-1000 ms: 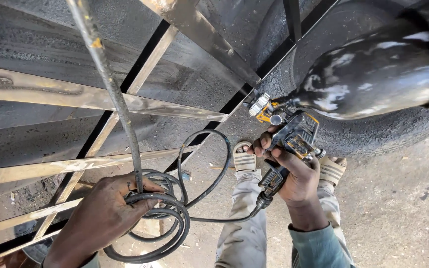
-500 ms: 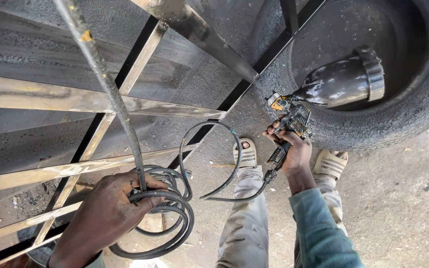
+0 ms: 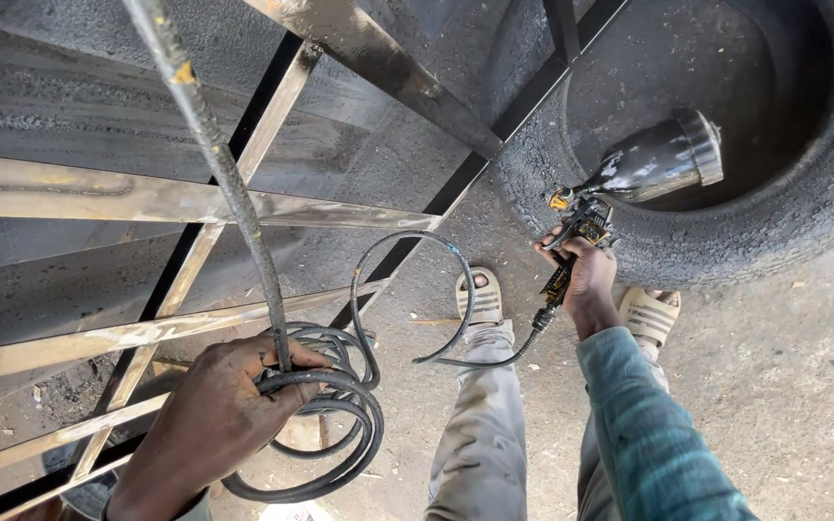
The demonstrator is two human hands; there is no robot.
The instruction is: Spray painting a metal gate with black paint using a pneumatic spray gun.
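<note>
My left hand [image 3: 214,420] grips a coil of black air hose [image 3: 325,415] low at the left, where a paint-crusted length of hose [image 3: 214,154] rises toward the top. A loop of the hose [image 3: 436,289] runs across to a paint spray gun [image 3: 581,236]. My right hand [image 3: 586,275] is closed around the gun's handle, held away from me at arm's length in a teal sleeve [image 3: 644,425]. The gun's metal cup [image 3: 663,159], blackened with paint, points into the hollow of a large black tyre [image 3: 803,207].
A metal gate frame [image 3: 205,203] with bare steel bars and black painted bars lies flat over dark sheeting at the left. My feet in beige sandals [image 3: 480,294] stand on sandy ground between the frame and the tyre.
My right hand has carried the spray gun away from the camera and lowered it toward the tyre's opening. My left hand keeps the hose coil in the same place.
</note>
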